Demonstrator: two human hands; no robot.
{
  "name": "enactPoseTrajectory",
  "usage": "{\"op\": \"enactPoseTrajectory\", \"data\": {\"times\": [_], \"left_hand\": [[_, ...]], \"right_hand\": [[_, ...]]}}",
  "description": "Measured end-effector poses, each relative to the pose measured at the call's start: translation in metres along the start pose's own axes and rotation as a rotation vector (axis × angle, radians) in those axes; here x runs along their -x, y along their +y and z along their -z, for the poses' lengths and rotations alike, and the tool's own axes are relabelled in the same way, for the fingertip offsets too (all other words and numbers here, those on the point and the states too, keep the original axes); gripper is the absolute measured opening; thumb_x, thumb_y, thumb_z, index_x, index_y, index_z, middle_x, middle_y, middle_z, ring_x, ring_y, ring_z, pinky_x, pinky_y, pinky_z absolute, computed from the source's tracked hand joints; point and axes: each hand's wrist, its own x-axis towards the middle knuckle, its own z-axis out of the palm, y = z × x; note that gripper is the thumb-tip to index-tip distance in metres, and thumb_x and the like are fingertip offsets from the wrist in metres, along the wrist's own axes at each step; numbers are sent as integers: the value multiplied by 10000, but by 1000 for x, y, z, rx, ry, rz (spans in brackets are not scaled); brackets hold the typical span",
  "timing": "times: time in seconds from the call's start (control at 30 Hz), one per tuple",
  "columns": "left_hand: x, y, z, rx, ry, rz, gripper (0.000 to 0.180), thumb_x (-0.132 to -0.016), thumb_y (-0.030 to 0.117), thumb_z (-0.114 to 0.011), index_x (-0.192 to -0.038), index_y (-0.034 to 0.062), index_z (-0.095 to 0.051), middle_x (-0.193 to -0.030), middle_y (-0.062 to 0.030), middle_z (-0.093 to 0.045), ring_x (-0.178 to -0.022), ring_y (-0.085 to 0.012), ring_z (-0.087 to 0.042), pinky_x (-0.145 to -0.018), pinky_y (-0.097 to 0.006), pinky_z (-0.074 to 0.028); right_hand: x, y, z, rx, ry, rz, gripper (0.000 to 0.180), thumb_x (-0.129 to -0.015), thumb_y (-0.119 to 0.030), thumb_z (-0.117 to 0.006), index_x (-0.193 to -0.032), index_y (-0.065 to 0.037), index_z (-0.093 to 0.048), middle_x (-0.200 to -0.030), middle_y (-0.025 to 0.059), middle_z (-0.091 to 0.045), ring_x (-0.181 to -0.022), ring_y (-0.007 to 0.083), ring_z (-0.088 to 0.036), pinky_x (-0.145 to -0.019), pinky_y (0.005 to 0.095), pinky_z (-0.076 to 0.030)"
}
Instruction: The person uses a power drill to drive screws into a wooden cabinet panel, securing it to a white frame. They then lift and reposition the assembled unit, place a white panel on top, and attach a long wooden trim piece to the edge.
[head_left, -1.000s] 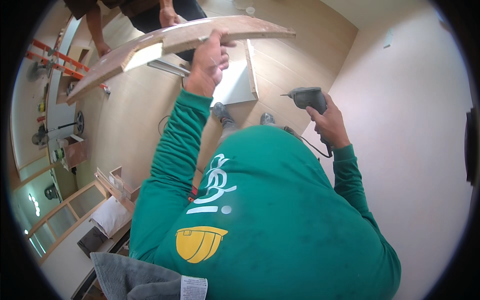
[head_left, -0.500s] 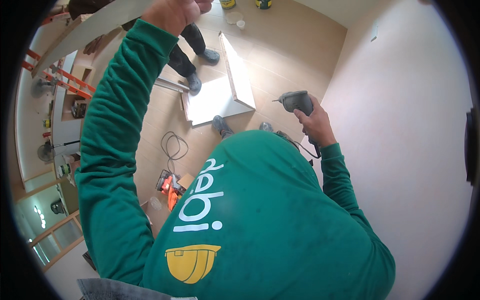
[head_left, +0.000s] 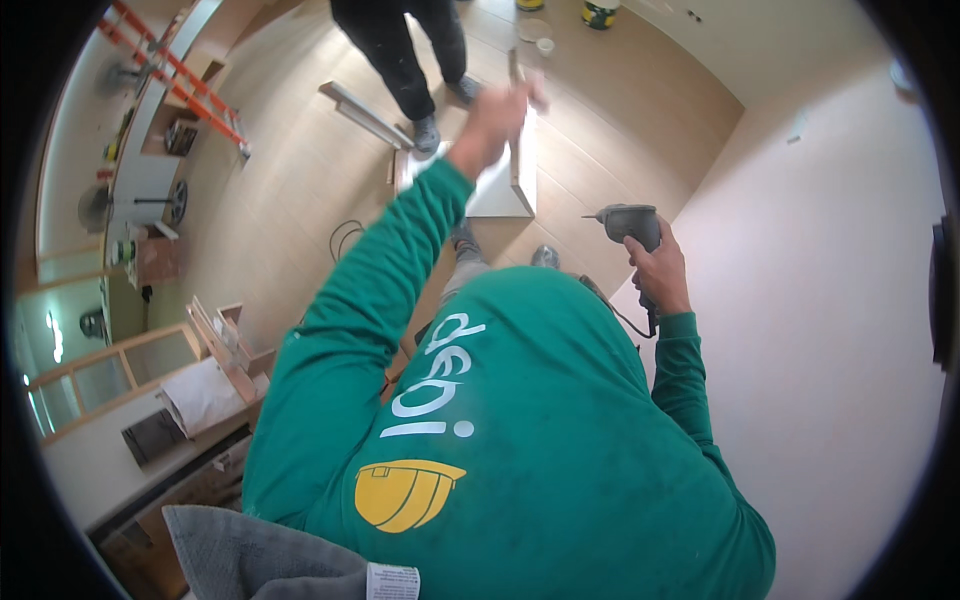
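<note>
My right hand (head_left: 662,268) is closed round the grip of a dark grey corded drill (head_left: 632,222), held beside the pale wall with its bit pointing left. My left hand (head_left: 497,118) reaches forward over an upright white board (head_left: 526,165). Its fingers are smeared by motion, so I cannot tell whether they touch the board's edge or hold anything. That board stands on another white panel (head_left: 490,200) lying on the floor, partly hidden by my left arm.
Another person's dark-trousered legs (head_left: 400,55) stand by the panel, next to a metal bar (head_left: 365,115). An orange ladder (head_left: 185,75) is at the far left. Paint buckets (head_left: 600,12) and a white cup (head_left: 545,46) sit at the back. A pale wall (head_left: 800,300) rises on my right.
My left hand has come down and right, from raised at the upper left to over the upright board. The large board at upper left is out of view. The drill remains in my right hand.
</note>
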Motion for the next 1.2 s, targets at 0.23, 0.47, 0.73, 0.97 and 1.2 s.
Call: {"op": "enactPoseTrajectory", "data": {"times": [0.23, 0.47, 0.73, 0.97, 1.2], "left_hand": [[230, -220, 126, 571, 447, 621, 253, -1052, 231, -562, -1110, 16, -682, -726, 25, -503, -607, -107, -482, -514, -276, -389], [409, -346, 240, 1403, 1183, 236, 323, -1096, 318, -480, -1122, 20, -604, -987, -94, -647, -888, -265, -635, -866, -462, -601], [503, -394, 321, 1630, 1531, -106, 616, -1111, 494, -354, -1347, -50, -522, -1292, -185, -602, -1140, -383, -619, -1104, -542, -490], [631, -461, 374, 1447, 1625, 158, 926, -964, 708, -377, -1641, 93, -239, -1701, -175, -235, -1543, -433, -286, -1225, -666, -214], [548, -474, 381, 579, 1248, 1090, 814, -966, 610, -568, -1502, 3, -482, -1548, -219, -494, -1410, -379, -487, -1170, -540, -356]], "right_hand": [[-10, -3, -14, -42, -44, 95, 519, -936, -244, -750, -1367, -49, -534, -751, 78, -640, -507, 149, -579, -439, 317, -474], [14, -26, -20, 25, -132, 172, 442, -975, -295, -716, -1286, -50, -521, -761, 80, -612, -479, 137, -547, -423, 281, -448], [41, -66, -35, 236, -79, 117, 360, -982, -315, -710, -1221, -94, -555, -719, 56, -599, -457, 130, -531, -400, 279, -437], [60, -100, -57, 289, -75, -41, 334, -967, -290, -728, -1168, -93, -547, -739, 81, -617, -470, 155, -559, -404, 315, -479], [103, -111, -94, 263, 22, -58, 401, -956, -263, -729, -1236, -58, -528, -763, 106, -634, -473, 166, -574, -404, 316, -490]]}}
